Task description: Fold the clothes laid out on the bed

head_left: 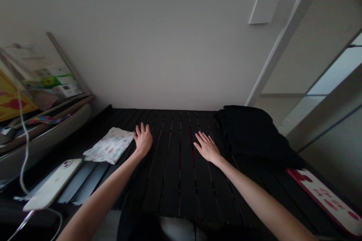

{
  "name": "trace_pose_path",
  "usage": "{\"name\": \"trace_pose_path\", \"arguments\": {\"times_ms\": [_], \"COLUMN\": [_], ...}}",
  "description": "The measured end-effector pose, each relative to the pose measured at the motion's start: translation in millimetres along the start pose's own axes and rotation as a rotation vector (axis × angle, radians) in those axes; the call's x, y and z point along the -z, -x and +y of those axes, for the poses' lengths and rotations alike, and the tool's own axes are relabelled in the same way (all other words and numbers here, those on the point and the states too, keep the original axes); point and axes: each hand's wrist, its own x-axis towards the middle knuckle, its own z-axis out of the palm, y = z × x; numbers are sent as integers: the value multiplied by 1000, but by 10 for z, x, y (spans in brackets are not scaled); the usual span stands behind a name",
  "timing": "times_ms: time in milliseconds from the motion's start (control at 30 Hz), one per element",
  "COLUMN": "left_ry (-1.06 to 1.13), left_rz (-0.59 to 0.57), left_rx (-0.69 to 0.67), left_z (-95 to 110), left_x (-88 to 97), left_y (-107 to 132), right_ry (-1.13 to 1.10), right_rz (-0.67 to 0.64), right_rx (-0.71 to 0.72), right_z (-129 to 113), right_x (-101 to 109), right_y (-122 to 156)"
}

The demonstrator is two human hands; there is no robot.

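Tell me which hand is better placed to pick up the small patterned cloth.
Probably the left hand: it lies flat right beside the patterned cloth. The right hand rests farther away, nearer the black fabric pile.

White phone [53,186] lies far left; black fabric heap [251,131] and red-white board [328,197] right

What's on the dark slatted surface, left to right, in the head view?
white phone → patterned cloth → left hand → right hand → black fabric pile → red-and-white board
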Motion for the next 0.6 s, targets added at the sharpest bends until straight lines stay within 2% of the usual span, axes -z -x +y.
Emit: {"name": "trace_pose_path", "arguments": {"times_ms": [67,167,233,300,367,467,500,600], "left_ry": [-68,-72,-40,15,140,468,592,902], "left_rz": [23,-54,-128,-163,-160,-157,-191,-422], "left_rx": [122,205,196,172,114,-116,-220,-502], "left_z": [-336,-757,-931,-971,-864,-487,-334,89], "left_x": [8,-3,-15,-11,27,139,182,269], "left_y": [-28,-69,-108,-145,-154,-61,-4,175], "right_ry": [7,16,21,22,15,-23,-46,-163], "right_rz": [6,22,29,38,48,81,104,218], "right_rx": [4,11,15,11,11,30,36,63], "right_z": [28,42,38,33,33,52,63,109], "right_x": [-10,-11,-19,-33,-49,-70,-76,-87], "right_y": [-9,-16,-17,-19,-23,-31,-32,-28]}}
